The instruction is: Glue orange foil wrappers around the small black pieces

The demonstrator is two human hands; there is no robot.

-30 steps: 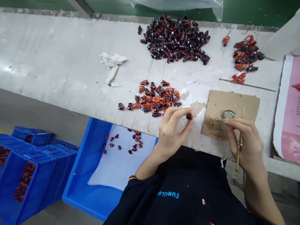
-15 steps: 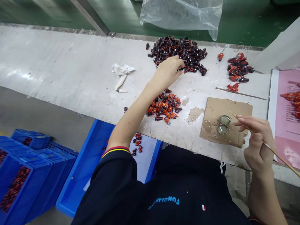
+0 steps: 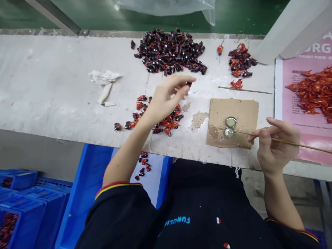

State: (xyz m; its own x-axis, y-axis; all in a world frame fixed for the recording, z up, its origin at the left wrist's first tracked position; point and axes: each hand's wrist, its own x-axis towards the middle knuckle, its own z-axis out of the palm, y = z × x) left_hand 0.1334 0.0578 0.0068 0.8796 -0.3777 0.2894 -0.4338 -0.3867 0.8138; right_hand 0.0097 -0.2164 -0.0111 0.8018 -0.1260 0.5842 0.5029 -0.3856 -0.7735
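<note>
While left fingers [image 3: 181, 80] pinch a piece [image 3: 189, 83], right fingers [image 3: 281, 124] hold a stick [image 3: 306, 146].

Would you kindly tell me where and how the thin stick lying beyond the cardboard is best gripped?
The thin stick is probably best pinched crosswise from above, on its right half: it lies flat, with a red-orange piece beside its left half.

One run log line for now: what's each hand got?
left hand: holding small black piece | right hand: holding thin stick, tip at nearer cap | cap: on cardboard
</note>
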